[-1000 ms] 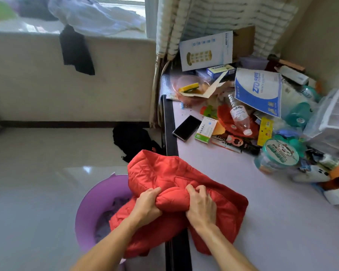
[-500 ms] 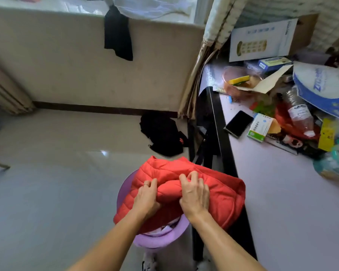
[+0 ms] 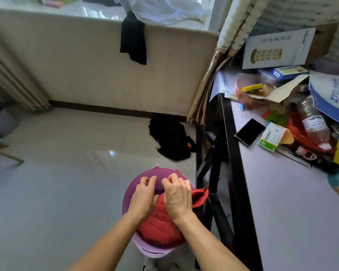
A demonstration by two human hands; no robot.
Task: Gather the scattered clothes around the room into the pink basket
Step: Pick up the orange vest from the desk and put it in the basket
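Where the pale floor meets the black-legged table, the pink basket stands near, round, lilac-pink, with a slot handle in its near rim. A red quilted jacket fills it, bunched, one corner hanging over the right rim. Both hands lie palm-down on the jacket, left hand and right hand side by side, fingers half-curled with nothing in them. Farther off, a black garment lies crumpled on the floor. On the table, a white bag carries large blue letters, too blurred to read; print on the green-and-white box is too small.
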